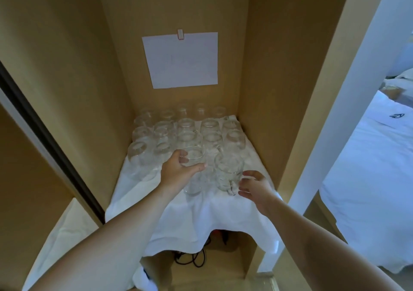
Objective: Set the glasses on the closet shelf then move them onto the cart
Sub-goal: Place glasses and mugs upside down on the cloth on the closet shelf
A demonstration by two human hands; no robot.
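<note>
Head view: closet shelf (263, 172) under a white cloth (201, 214), with rows of glasses (187, 132) from back wall toward front edge.
Left hand (176, 170): grip curled round the front-row glass (193, 174).
Right hand (252, 187): grip wide, just beside the handled glass (229, 174).
Advice: lift straight up, clear of the neighbours; loose cloth may drag.

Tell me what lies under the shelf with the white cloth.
Under the shelf, black cables lie coiled on the closet floor, with something red behind. The draped white cloth hides the rest.
</note>
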